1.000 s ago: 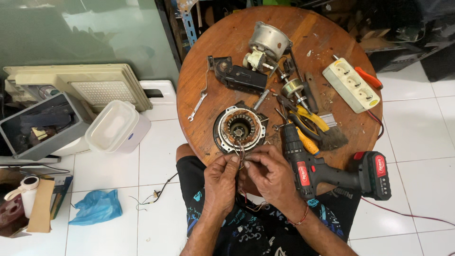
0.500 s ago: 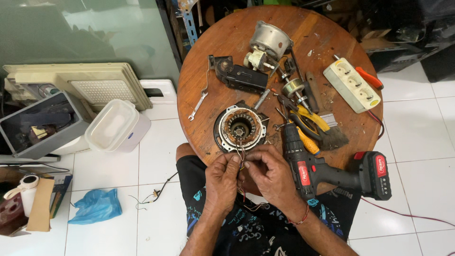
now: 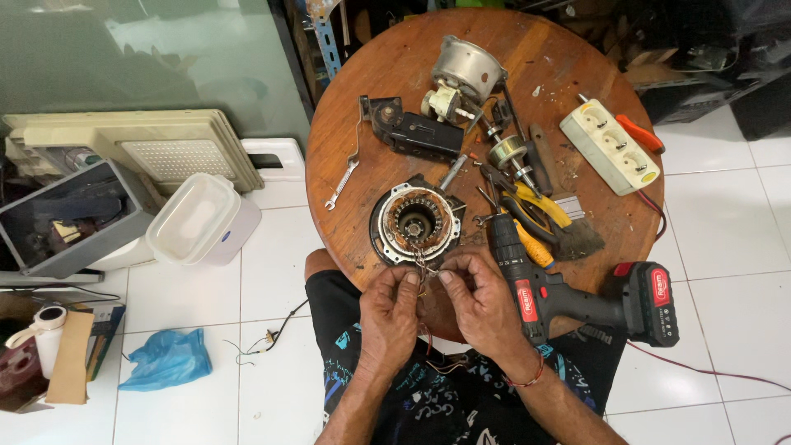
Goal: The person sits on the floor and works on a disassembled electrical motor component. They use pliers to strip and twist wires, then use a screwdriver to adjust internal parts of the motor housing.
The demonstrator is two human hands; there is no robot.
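**Two hands pinching wires at the table's near edge**

A round wooden table (image 3: 387, 91) is filling the upper middle of the view, standing on white floor tiles (image 3: 725, 222). To its left, a beige grille panel (image 3: 156, 152) is lying beside a grey box (image 3: 70, 218) and a white lidded tub (image 3: 198, 221). A blue bag (image 3: 169, 358) is lying on the tiles lower left.

On the table, a black and red drill (image 3: 577, 301) is lying at the near right edge, its battery overhanging. A white power strip (image 3: 610, 148) is sitting at the far right. A silver motor housing (image 3: 465, 70) is resting near the far edge, with a black bracket (image 3: 412, 132) just beside it. Yellow-handled pliers (image 3: 535, 214) are lying between the drill and a shaft (image 3: 507, 152). A small wrench (image 3: 342, 185) is lying on the left.

The stator (image 3: 416, 224), a ring with copper windings, is lying flat near the table's front edge, just above the hands.

The left hand (image 3: 391, 317) and right hand (image 3: 478, 305) are meeting just below the stator, over the person's lap. Both are closing thumb and forefinger tips on thin wires (image 3: 424, 268) running up to the stator. The remaining fingers are curling loosely. Whether each hand is gripping a separate strand is hard to tell, since the wires are very fine here.
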